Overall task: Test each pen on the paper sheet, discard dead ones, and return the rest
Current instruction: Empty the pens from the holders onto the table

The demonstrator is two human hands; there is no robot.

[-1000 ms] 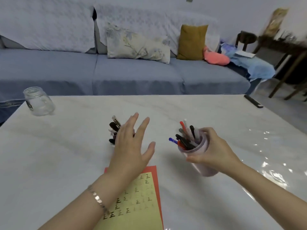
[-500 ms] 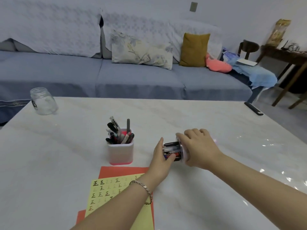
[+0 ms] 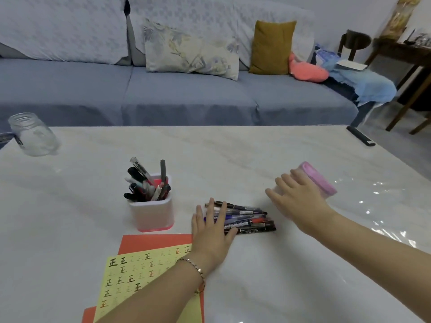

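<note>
Loose pens: a pile lying flat on the table, just right of the yellow sheet. Roughly seven; overlap blocks an exact count.
Handling: judged light and stiff, with smooth round barrels liable to roll. Pinch one at mid-barrel.
Left hand: grip flat, fingers straight, pressing on the pile's left ends.
Right hand: grip wrapped over the tipped pink cup; its inside is hidden.
White holder: one, upright, left of the pile, holding about ten standing pens.
Sheets: one yellow sheet with test marks, lying on one orange sheet.
Glass jar: one, far left.
</note>
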